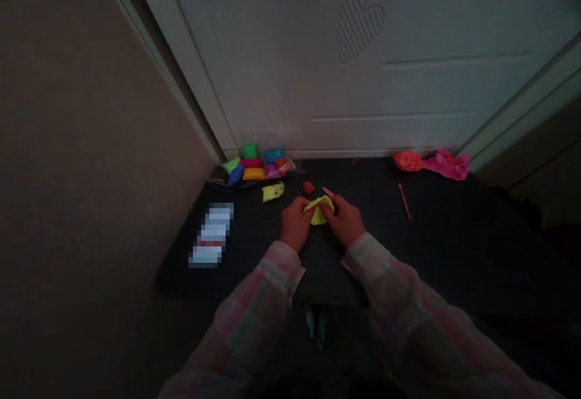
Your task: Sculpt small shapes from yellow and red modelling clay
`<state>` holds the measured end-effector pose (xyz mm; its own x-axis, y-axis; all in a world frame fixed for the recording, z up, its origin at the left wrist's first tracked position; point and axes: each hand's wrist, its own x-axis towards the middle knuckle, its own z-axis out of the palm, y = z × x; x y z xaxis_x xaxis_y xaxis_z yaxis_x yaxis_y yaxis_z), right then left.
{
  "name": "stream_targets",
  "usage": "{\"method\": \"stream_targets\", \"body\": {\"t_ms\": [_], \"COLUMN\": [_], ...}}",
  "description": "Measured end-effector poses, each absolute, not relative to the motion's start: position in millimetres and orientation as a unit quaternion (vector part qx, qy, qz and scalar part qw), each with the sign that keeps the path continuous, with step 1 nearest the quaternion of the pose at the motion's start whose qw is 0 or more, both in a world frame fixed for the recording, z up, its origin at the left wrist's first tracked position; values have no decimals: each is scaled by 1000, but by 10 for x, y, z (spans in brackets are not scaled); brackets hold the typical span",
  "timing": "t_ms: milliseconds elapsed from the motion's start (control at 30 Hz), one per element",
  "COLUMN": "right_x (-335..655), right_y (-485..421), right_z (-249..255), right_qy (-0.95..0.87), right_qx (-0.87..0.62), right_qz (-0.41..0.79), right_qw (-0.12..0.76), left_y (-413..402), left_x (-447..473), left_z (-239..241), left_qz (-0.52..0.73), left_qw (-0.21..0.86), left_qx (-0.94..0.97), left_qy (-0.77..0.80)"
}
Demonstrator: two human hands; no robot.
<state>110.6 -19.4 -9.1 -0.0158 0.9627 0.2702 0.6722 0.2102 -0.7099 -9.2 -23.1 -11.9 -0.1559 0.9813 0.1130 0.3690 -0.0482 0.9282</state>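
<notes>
My left hand [295, 223] and my right hand [345, 220] meet over the middle of a dark table [445, 247]. Both are closed on a lump of yellow clay [319, 210] held between their fingertips. Pale plaid sleeves cover both my arms. Just beyond my hands lie a small red clay piece [308, 187] and a short pink tool [327, 191]. A yellow clay packet [273, 192] rests to the left of them.
A clear bag of coloured clay packets [254, 166] sits at the back left. An orange lump [407, 160] and crumpled pink wrapper [447, 164] lie at the back right, a pink stick [403, 200] nearby. A blurred box [212, 235] lies left. White door behind.
</notes>
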Motion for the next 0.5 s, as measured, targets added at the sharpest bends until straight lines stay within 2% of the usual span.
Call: {"method": "stream_targets", "body": {"t_ms": [200,400,500], "right_x": [1136,1126,1124], "right_y": [-195,-199,-198], "right_z": [-58,-53,-65], "right_qy": [-693,-698,-694], "right_qx": [-594,-602,-595], "right_qz": [212,193,205], "right_qw": [350,338,350], "left_y": [-228,-247,-233], "left_x": [-99,-110,-113], "left_z": [-102,-71,-93], "left_qz": [458,428,447], "left_qw": [428,408,432], "left_qx": [510,561,537], "left_qy": [590,580,570]}}
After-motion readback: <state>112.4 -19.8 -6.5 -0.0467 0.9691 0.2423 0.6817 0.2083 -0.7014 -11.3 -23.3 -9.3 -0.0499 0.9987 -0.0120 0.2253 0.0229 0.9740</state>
